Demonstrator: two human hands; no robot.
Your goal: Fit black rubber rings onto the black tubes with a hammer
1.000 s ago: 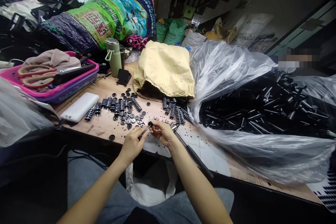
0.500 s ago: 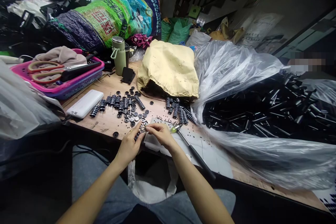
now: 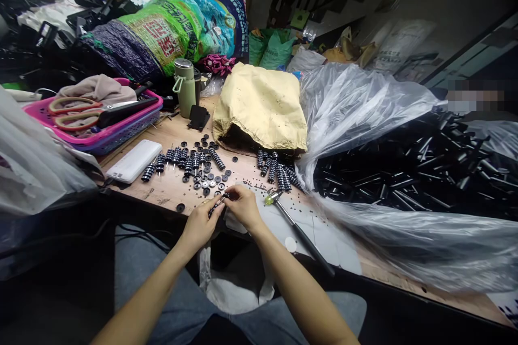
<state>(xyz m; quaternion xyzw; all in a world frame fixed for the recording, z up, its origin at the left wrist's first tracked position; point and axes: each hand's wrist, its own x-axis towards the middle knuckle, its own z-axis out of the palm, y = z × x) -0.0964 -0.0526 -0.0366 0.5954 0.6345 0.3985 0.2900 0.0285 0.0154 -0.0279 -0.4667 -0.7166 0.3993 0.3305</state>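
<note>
My left hand (image 3: 200,225) is closed around a black ribbed roller (image 3: 213,209) with a thin metal rod sticking out of its upper end. My right hand (image 3: 244,209) pinches at the tip of that rod, where a small dark disc (image 3: 225,195) shows partly behind the fingers. Both hands are close together over the table's front edge. Loose black discs (image 3: 206,184) are scattered just beyond them, and several finished-looking ribbed rollers (image 3: 176,156) with rods lie behind to the left. More ribbed rollers (image 3: 280,171) lie in a heap to the right.
A hammer (image 3: 297,229) with a yellow-green head lies on a grey sheet right of my hands. A white power bank (image 3: 135,161), a pink basket (image 3: 60,137) with scissors and a green flask (image 3: 185,91) stand left. A yellow sack (image 3: 261,102) and a plastic bag of black parts (image 3: 364,86) border the work area.
My right hand has shifted slightly left and its fingers are more curled at the rod. A dark disc now shows by its fingertips. My left hand keeps its hold on the roller.
</note>
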